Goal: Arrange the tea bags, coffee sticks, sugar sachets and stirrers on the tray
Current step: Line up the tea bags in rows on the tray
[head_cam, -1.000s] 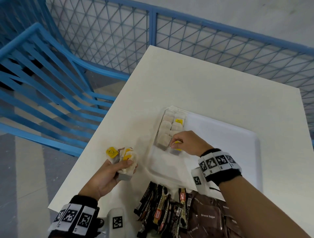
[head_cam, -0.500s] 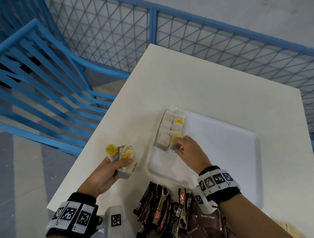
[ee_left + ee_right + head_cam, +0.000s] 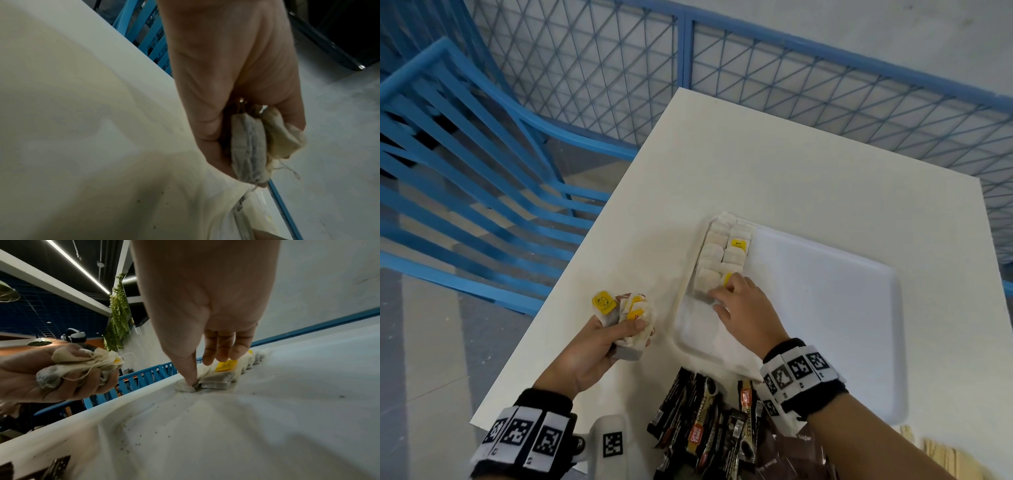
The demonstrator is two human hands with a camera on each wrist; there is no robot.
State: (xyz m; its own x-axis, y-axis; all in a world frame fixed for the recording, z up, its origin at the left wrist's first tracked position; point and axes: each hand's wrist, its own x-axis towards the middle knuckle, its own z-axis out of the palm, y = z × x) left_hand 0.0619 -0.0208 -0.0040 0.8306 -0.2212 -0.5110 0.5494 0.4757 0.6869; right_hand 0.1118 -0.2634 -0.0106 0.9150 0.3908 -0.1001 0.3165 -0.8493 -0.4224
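Note:
A white tray [image 3: 825, 308] lies on the table, with tea bags [image 3: 714, 253] in two columns along its far left edge. My right hand [image 3: 722, 294] is at the near end of the right column. Its thumb and straight fingers press on a yellow-tagged tea bag [image 3: 218, 381] lying flat on the tray [image 3: 226, 426]. My left hand [image 3: 619, 329] is left of the tray and grips a bunch of tea bags [image 3: 630, 311], also seen in the left wrist view [image 3: 257, 142]. Coffee sticks [image 3: 705, 421], brown sugar sachets [image 3: 791, 455] and wooden stirrers [image 3: 941, 455] lie near me.
The white table [image 3: 756, 164] ends close to the left of my left hand. A blue chair [image 3: 465, 171] and a blue mesh fence [image 3: 791, 85] stand beyond it. Most of the tray's floor is bare to the right of the tea bags.
My right hand carried a yellow-tagged tea bag forward, laid it at the near end of the right column, and now presses on it. The left hand has stayed in place with its bunch.

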